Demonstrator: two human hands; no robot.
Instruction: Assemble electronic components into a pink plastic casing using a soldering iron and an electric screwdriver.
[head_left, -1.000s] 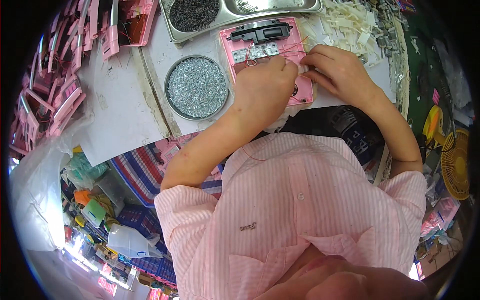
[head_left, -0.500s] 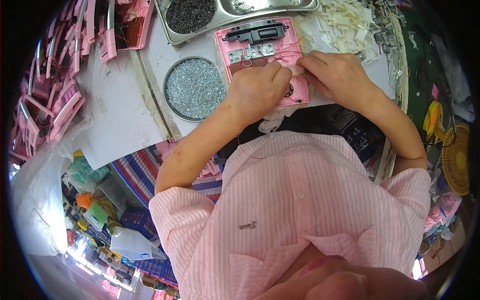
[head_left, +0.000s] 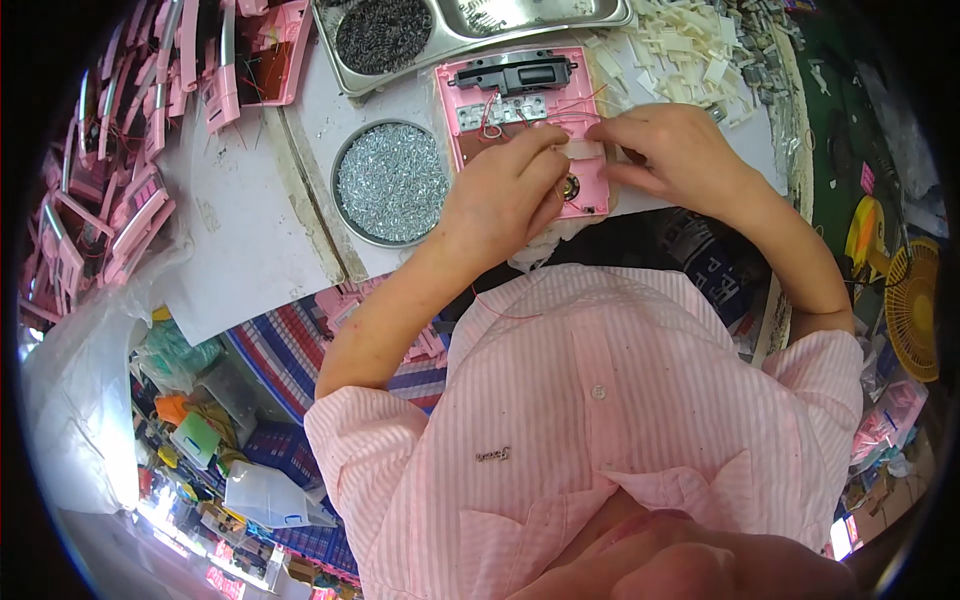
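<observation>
A pink plastic casing (head_left: 597, 196) lies on the worktable, with a black slotted part (head_left: 520, 72), a silvery metal plate (head_left: 500, 112) and thin red wires (head_left: 585, 104) in it. My left hand (head_left: 505, 190) rests over the casing's left side, its fingers curled and closed; what they hold is hidden. Beside its fingertips lies a whitish flat strip (head_left: 580, 150). From the right, my right hand (head_left: 675, 155) reaches over the casing's edge, index finger and thumb apart, fingertips close to the strip and wires. A small round part (head_left: 571, 187) shows below the strip.
Left of the casing stands a round dish of small silvery metal pieces (head_left: 392, 185). Behind it sits a metal tray (head_left: 480, 32) with dark springs (head_left: 383, 35). White plastic parts (head_left: 690, 60) are heaped at the back right, and pink casings (head_left: 130, 200) are stacked at the far left.
My left hand has shifted slightly left and down, uncovering more of the round part. The thumb and index finger of my right hand have moved apart.
</observation>
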